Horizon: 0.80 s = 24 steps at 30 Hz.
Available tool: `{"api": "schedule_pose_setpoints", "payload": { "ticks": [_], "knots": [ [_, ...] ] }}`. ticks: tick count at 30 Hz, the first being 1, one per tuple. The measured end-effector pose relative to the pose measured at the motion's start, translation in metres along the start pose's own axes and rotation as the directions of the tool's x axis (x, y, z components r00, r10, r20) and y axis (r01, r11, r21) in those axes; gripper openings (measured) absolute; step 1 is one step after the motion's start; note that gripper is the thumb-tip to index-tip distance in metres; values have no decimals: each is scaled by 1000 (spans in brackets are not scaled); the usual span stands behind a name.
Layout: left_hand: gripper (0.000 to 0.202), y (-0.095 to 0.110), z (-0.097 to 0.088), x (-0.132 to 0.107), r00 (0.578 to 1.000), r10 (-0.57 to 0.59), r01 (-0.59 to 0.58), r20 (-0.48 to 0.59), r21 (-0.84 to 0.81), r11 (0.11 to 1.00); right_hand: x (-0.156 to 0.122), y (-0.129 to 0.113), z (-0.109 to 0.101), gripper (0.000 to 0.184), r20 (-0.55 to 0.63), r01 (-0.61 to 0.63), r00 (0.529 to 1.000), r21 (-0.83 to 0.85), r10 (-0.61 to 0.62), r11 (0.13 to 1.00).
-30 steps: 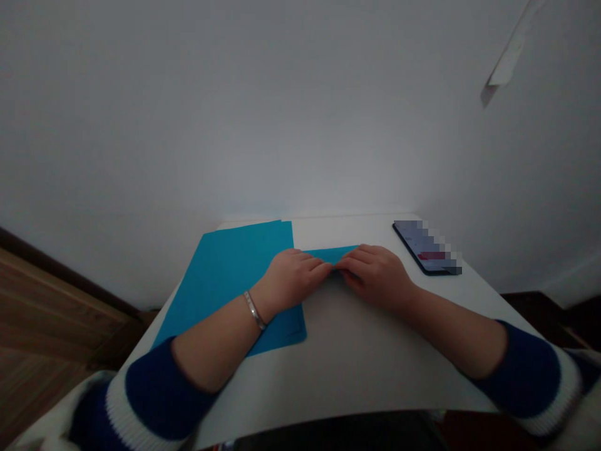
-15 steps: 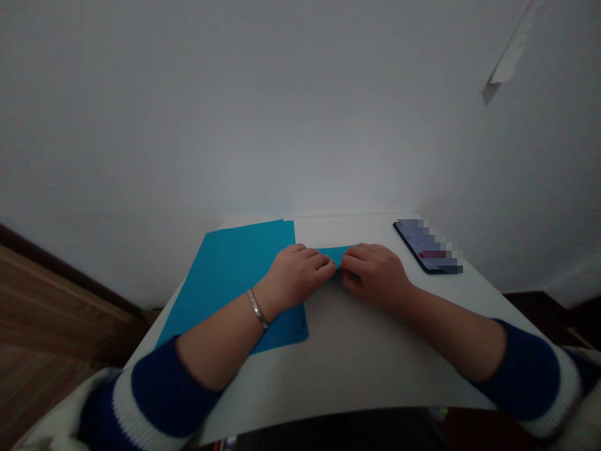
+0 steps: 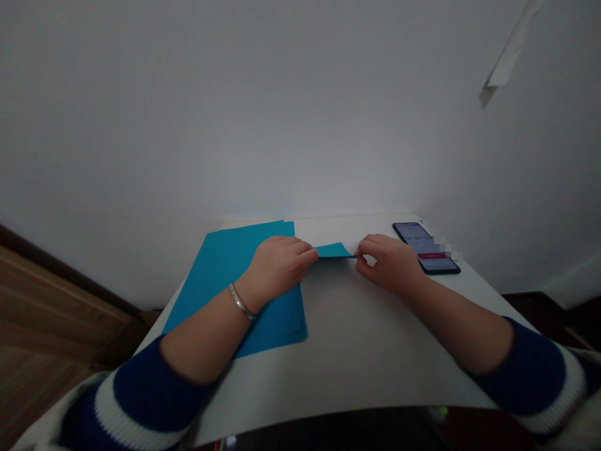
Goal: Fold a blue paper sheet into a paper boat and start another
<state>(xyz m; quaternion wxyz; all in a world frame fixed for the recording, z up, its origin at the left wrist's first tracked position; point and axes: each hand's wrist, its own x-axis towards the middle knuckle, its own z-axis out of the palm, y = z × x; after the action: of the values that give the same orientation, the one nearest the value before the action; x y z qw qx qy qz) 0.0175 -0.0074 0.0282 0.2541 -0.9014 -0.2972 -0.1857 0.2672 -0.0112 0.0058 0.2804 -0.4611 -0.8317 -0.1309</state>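
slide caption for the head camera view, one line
Left hand and right hand hold a small blue paper between larger blue sheets and a phone lying on a white table.

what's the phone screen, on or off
On: the phone screen is lit, showing a red bar near its lower end.

Left hand [image 3: 280, 266], one; right hand [image 3: 390, 263], one: two all told. Blue sleeves [image 3: 533, 363]: two. Bracelet [image 3: 241, 302]: one. Small blue paper piece [image 3: 334, 251]: one, shared by both hands. Large blue sheets [image 3: 231, 262]: at least two, overlap hides exact number. Phone [image 3: 419, 243]: one. Tabletop [image 3: 370, 351]: one. White wall strip [image 3: 509, 61]: one. Wooden panel [image 3: 47, 344]: one visible.
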Motion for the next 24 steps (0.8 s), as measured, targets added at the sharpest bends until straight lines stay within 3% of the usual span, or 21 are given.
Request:
{"api": "schedule_pose_setpoints", "payload": {
  "ticks": [8, 14, 18, 21, 24],
  "knots": [
    [19, -2, 4, -2, 1000, -29, 29, -8, -15, 999, -1, 4, 0, 5, -17, -31, 999, 38, 32, 999],
    [21, -4, 6, -5, 983, -177, 177, -57, 3, 984, -4, 12, 2, 6, -57, -184, 980, 82, 188, 980],
    [23, -2, 8, -5, 986, -164, 162, -38, -58, 985, -3, 5, 3, 22, -121, -5, 992, 189, 29, 982],
    [21, 0, 9, -3, 993, -117, 113, -31, -96, 989, -2, -3, 2, 10, -120, 76, 991, 177, -55, 981],
    [17, 2, 8, -2, 994, -69, 60, -84, -97, 993, -2, -9, -1, 14, -133, 119, 986, 116, -104, 986]
  ]
}}
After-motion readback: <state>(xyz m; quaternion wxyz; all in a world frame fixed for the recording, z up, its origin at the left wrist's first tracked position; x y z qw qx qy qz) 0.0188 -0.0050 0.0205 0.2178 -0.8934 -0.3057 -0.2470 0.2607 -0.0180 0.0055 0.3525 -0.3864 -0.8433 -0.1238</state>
